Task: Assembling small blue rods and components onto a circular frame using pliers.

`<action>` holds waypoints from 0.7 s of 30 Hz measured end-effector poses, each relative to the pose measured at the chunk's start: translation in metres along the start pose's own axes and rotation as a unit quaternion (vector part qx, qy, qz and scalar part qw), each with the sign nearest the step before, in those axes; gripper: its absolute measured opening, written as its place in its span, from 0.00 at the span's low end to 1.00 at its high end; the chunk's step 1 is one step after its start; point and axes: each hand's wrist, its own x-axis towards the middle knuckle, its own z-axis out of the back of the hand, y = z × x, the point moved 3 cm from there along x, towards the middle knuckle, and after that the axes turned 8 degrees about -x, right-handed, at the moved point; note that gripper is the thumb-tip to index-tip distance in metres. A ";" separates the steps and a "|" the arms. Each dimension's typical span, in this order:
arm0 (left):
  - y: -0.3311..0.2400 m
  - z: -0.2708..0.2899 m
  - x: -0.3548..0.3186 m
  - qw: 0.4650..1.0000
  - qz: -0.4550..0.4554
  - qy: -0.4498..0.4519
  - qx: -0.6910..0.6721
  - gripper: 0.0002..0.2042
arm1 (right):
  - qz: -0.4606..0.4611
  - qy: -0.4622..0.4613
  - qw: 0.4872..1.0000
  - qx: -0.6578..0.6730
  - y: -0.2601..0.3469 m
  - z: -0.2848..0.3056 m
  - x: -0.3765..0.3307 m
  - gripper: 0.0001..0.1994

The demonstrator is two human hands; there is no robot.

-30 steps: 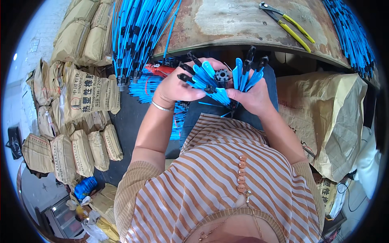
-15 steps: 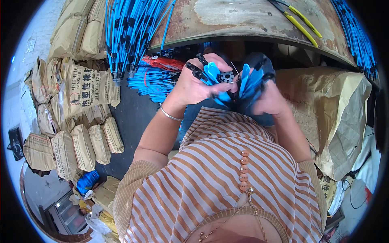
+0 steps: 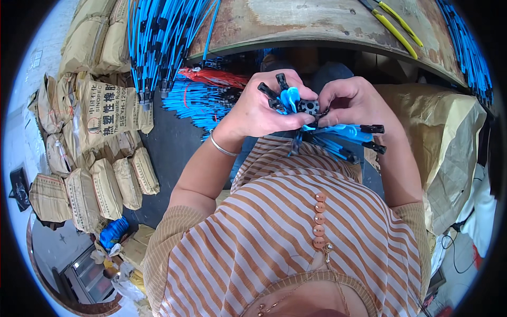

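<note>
Up from the outer strips to the hub (image 3: 309,108), the right hand (image 3: 362,103) has moved, while the right-side strips now fan down below its wrist. I see the bundle (image 3: 343,133) between both hands, just beyond the striped shirt (image 3: 285,211). The left hand (image 3: 259,108) is clamped around it, thumb and fingers gripping beside the hub. Right thumb and fingertips nearly meet at the hub's edge; from my end I cannot tell whether they pinch anything. Further out, red strands (image 3: 216,77) lie left, near blue rods (image 3: 193,103); pliers (image 3: 393,27) rest on the board (image 3: 296,21); a paper bag (image 3: 409,127) stands right.
</note>
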 end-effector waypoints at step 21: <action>0.000 -0.006 -0.001 0.995 0.078 0.047 -0.043 0.25 | -0.061 0.086 0.993 0.058 -0.020 0.003 0.018 0.14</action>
